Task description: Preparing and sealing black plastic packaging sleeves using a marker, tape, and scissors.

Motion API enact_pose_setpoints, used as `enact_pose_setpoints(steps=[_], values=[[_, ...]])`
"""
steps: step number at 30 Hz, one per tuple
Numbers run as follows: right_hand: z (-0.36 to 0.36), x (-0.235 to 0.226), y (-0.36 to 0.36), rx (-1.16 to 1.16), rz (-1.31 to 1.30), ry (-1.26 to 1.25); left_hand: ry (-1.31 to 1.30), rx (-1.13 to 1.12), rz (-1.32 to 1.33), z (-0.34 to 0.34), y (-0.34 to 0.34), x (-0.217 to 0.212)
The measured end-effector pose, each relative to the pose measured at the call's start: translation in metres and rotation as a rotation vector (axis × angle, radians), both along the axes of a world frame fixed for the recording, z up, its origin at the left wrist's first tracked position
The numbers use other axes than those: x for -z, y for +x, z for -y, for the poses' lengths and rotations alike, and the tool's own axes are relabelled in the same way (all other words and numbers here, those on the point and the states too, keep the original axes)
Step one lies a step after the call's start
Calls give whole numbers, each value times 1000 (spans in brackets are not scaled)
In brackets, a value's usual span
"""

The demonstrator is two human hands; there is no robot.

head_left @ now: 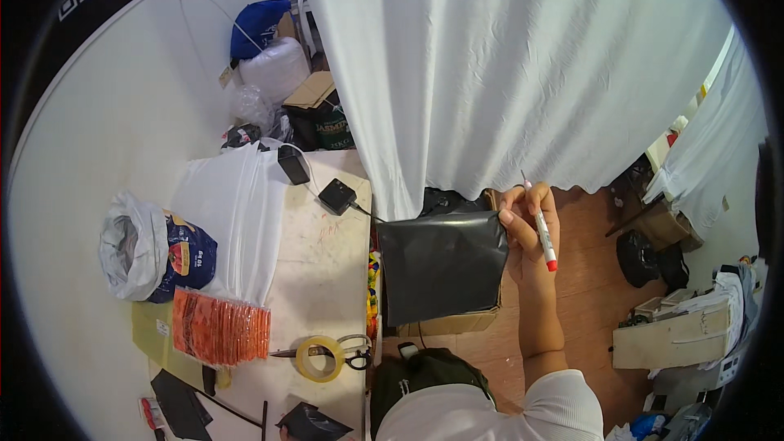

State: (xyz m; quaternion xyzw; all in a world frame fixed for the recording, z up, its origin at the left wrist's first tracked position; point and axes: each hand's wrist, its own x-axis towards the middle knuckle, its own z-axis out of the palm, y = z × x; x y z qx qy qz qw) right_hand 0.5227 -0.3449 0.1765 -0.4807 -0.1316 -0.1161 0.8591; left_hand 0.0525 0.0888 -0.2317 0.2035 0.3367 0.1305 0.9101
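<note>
In my raised right hand (pixel 529 224), a flat black plastic bag (pixel 445 269) is pinched by its upper right corner between thumb and fingers. The same hand holds a white pen (pixel 543 237) with a red end, its thin tip pointing up. The bag hangs over the gap beside the table, in front of a cardboard box (pixel 449 324). A folded black plastic packet (pixel 314 423) shows at the lower edge. Beside it, a sliver of what looks like my left hand (pixel 284 434) shows; its fingers are mostly out of the picture.
On the white table (pixel 318 253) are scissors (pixel 358 353), a tape roll (pixel 319 359), a stack of orange packets (pixel 220 328), a blue-and-white sack (pixel 155 249) and black adapters (pixel 336 196). A white curtain (pixel 506 65) hangs ahead. Cartons and fabric (pixel 678 331) lie at the right.
</note>
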Motion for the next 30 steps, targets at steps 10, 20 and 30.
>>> enact_pose_setpoints(steps=[10,20,30], values=[[-1,-10,-25,-22,46,-43,91,-49,-151,30,41,-62],[26,105,58,193,-104,191,145,-39,21,48,59,-96],[68,413,-3,494,-1031,83,122,-96,-26,47,52,-78]])
